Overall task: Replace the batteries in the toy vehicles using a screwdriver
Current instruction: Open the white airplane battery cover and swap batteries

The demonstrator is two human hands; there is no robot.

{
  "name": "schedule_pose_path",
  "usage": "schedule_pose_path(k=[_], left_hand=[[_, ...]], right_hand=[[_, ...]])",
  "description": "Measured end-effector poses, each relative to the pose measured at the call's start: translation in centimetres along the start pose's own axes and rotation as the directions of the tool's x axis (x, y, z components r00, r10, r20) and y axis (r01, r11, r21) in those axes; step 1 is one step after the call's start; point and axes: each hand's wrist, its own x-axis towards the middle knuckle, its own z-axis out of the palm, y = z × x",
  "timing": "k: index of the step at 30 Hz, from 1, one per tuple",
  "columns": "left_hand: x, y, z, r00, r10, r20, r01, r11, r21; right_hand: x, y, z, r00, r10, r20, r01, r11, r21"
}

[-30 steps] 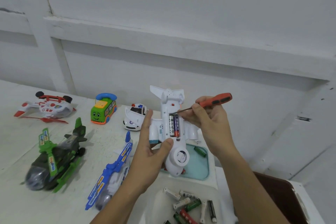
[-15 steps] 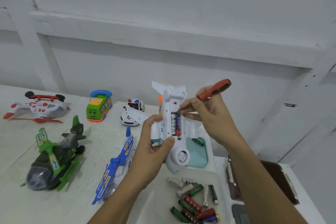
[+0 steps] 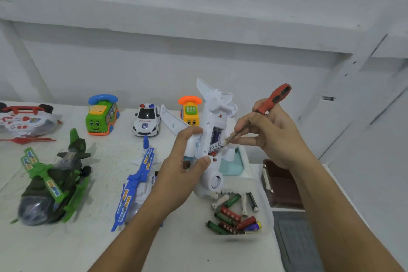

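My left hand point(image 3: 184, 170) grips a white toy airplane point(image 3: 213, 117) belly-up above the table, tail pointing up and away. Its battery bay is uncovered and batteries point(image 3: 215, 138) show inside; one of them is tilted out at its lower end. My right hand point(image 3: 270, 133) holds a screwdriver with a red and black handle point(image 3: 274, 98), and its metal tip rests at the lifted end of that battery. Loose batteries point(image 3: 234, 214) of red, green, black and white lie in a clear tray point(image 3: 266, 201) under the plane.
On the white table stand a green helicopter point(image 3: 51, 180), a blue and white plane point(image 3: 134, 185), a red and white helicopter point(image 3: 24, 121), a green bus point(image 3: 101, 115), a police car point(image 3: 146, 119) and an orange phone car point(image 3: 190, 109). A teal tray point(image 3: 234, 164) and brown box point(image 3: 281, 185) sit to the right.
The camera view dropped lower over the table. The plane tilted to the right in my left hand, and the screwdriver tip moved down the battery bay and levered one battery's end outwards.
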Motion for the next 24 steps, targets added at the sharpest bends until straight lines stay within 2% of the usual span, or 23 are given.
schedule_pose_path(k=[2,5,7,10,12,14,16,19,24], left_hand=[[-0.3,0.0,0.1,1.0,0.004,0.009,-0.004,0.999,0.042],[-0.6,-0.2,0.3,0.999,0.029,0.013,-0.031,0.991,0.13],[-0.7,-0.2,0.4,0.999,0.044,0.014,-0.046,0.98,0.193],[-1.0,-0.2,0.7,0.999,0.035,-0.003,-0.034,0.983,0.182],[-1.2,-0.3,0.9,1.0,0.01,-0.027,-0.007,0.992,0.129],[-1.3,-0.4,1.1,0.999,-0.024,-0.049,0.027,0.998,0.052],[-1.6,-0.7,1.3,0.996,-0.048,-0.07,0.047,0.999,-0.011],[-1.9,-1.0,1.7,0.989,-0.082,-0.127,0.068,0.992,-0.11],[-2.2,-1.1,2.4,0.971,-0.119,-0.206,0.074,0.974,-0.215]], right_hand=[[-1.0,0.4,-0.5,0.999,0.046,0.014,-0.045,0.998,-0.036],[-2.6,0.9,-1.7,0.981,0.169,0.093,-0.149,0.97,-0.192],[-3.5,1.4,-2.5,0.948,0.286,0.138,-0.229,0.918,-0.324],[-4.2,2.5,-3.9,0.922,0.379,0.082,-0.29,0.814,-0.503],[-4.2,3.3,-4.3,0.945,0.327,0.014,-0.288,0.85,-0.441],[-4.2,3.8,-4.1,0.968,0.244,-0.052,-0.249,0.936,-0.247],[-4.2,4.1,-3.1,0.982,0.157,-0.109,-0.16,0.987,-0.019],[-4.0,4.8,-1.0,0.984,0.01,-0.181,0.026,0.98,0.198],[-4.5,6.5,1.8,0.961,-0.173,-0.216,0.205,0.969,0.14]])
